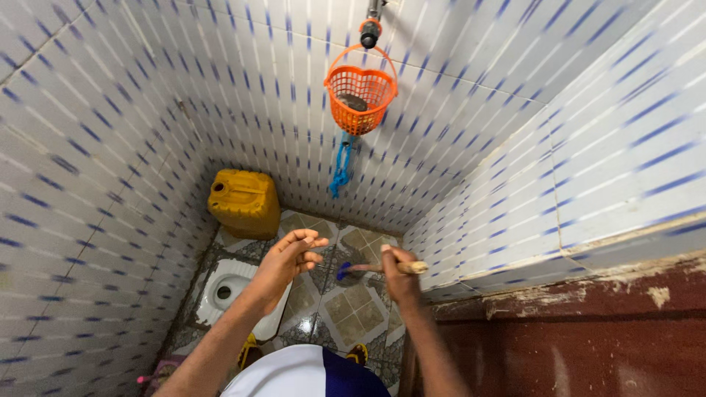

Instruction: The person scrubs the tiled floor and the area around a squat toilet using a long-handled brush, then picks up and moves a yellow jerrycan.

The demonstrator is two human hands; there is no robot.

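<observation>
Head view: the right hand (399, 270) is clamped around a wooden handle (390, 267), fingers wrapped together over it, the pale end of the stick poking out past the knuckles toward the right wall. Beyond the fingertips the handle runs left to a blue brush head (343, 272), which sits low over the patterned floor tiles (353, 305) (whether it touches them cannot be told, the picture being blurred there).

The left hand (288, 259) holds nothing; its fingers are apart and loosely curled, the tips pointing right toward the brush head and stopping just short of it. Below and left of this hand's wrist lies a white squat toilet pan (224, 290) set into the floor. Above the left fingers, against the far wall, stands a yellow jerrycan (244, 203).

Higher up, well above both hands, an orange plastic basket (360, 92) hangs from a tap fitting (371, 31), with a blue cord (340, 167) dangling under it. White wall tiles (110, 147) with blue dashes close in on three sides.
</observation>
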